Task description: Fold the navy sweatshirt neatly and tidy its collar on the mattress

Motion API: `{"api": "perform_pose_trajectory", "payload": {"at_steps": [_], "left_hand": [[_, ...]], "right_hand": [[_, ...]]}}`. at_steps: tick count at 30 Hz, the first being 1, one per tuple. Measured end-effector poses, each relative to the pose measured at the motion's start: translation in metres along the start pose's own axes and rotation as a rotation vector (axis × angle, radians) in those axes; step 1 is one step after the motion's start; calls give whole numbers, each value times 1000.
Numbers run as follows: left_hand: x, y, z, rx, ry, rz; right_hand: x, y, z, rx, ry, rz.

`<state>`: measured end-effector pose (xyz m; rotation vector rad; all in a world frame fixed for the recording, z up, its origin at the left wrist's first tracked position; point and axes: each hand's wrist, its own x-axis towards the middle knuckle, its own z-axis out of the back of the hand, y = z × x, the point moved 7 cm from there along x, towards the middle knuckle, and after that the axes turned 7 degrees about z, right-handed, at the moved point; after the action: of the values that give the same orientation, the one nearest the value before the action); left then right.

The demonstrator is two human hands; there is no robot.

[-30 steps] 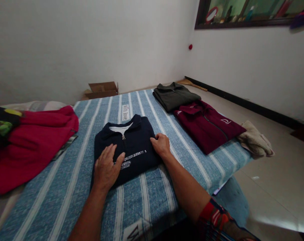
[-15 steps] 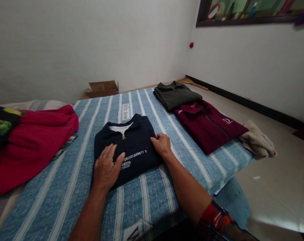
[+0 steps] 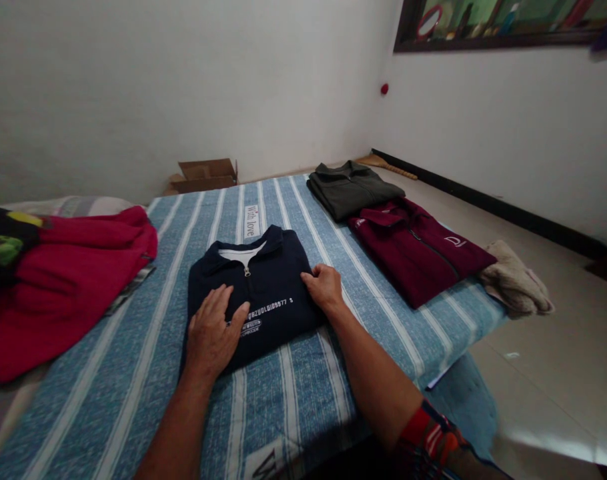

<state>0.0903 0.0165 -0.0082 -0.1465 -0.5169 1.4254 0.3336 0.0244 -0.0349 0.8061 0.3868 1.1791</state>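
Note:
A navy half-zip sweatshirt lies folded on the blue striped bed cover, collar away from me, white lettering across its front. Flat on its left front rests my left hand, fingers stretched and thumb apart, covering part of the print. At the sweatshirt's right edge, my right hand has its thumb and fingers closed on the fabric. To the right lie a folded maroon zip jacket and, behind it, a folded dark olive zip jacket.
A red garment and a black printed one are heaped at the left. A beige fuzzy cloth hangs at the bed's right edge. Beyond the bed stands an open cardboard box. Tiled floor runs along the right.
Both hands keep nearly the same place on the sweatshirt. The view has shifted very slightly; nothing else has visibly moved.

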Motion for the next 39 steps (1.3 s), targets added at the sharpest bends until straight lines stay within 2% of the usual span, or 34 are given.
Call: {"api": "perform_pose_trajectory", "payload": {"at_steps": [19, 39], "left_hand": [[-1, -4, 2, 14, -15, -16], [-2, -2, 0, 16, -20, -9]], "right_hand": [[-6, 3, 4, -51, 34, -4], [-12, 7, 9, -252, 119, -2]]}}
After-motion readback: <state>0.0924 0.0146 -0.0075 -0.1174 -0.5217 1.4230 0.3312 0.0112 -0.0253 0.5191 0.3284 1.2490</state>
